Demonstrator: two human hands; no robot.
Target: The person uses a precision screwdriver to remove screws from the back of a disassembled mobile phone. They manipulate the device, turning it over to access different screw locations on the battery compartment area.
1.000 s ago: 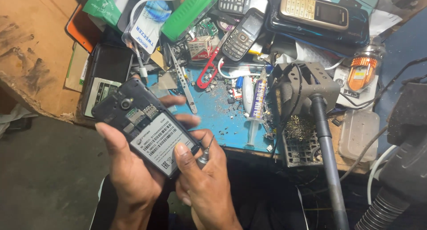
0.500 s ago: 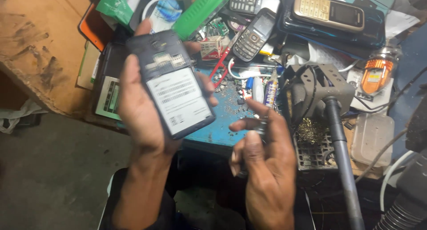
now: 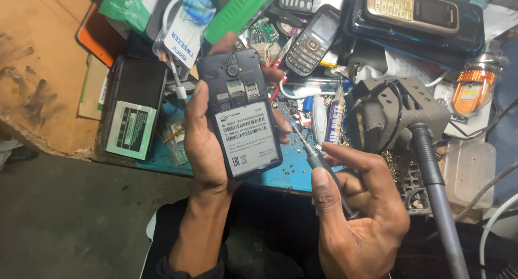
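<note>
My left hand (image 3: 204,144) holds a black smartphone (image 3: 239,113) upright with its back cover off, so the white label, card slots and camera lens show. My right hand (image 3: 353,214) grips a small screwdriver (image 3: 318,160) between thumb and fingers. Its thin tip points up-left toward the phone's right edge, close to my left fingertips. Both hands are above the front edge of a blue work mat (image 3: 294,174).
The bench is cluttered: another opened phone with a battery (image 3: 132,114) at left, keypad phones (image 3: 312,39) (image 3: 413,9) behind, a green tool case (image 3: 237,12), a paste tube (image 3: 337,122), a grey soldering stand with hose (image 3: 410,117), an orange lamp (image 3: 472,90), a clear plastic box (image 3: 468,171).
My left hand lifted and turned the phone upright, then moved it right. My right hand let go of the phone and now holds a screwdriver aimed at it.
</note>
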